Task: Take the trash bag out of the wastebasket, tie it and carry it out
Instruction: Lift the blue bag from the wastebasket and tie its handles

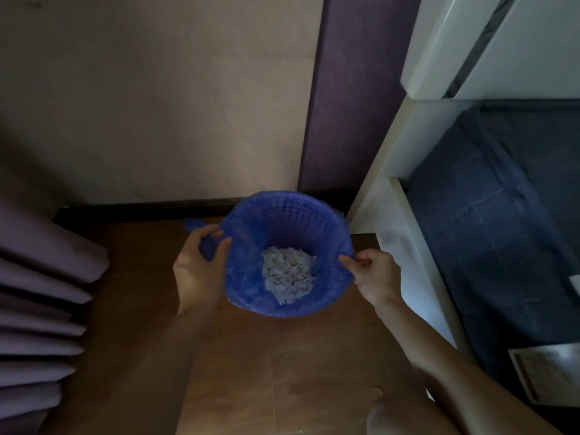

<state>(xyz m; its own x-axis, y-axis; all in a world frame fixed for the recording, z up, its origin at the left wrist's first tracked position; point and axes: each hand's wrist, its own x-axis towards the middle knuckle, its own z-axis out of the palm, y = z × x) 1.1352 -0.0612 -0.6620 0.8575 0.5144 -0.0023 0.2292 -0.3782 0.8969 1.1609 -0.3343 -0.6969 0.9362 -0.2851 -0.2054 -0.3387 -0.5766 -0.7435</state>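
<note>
1. Wooden floor (251,372) carries the basket (301,215), which stands between the two hands.
2. Blue bag (248,277) lines it, holding crumpled paper (288,274).
3. Left hand (197,268) grips the bag's bunched left edge.
4. Right hand (375,274) pinches its right rim.

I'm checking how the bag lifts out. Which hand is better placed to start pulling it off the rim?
Probably the left hand: it already grips a bunched handle of the bag beside the wastebasket. The right hand only pinches the film at the rim.
</note>
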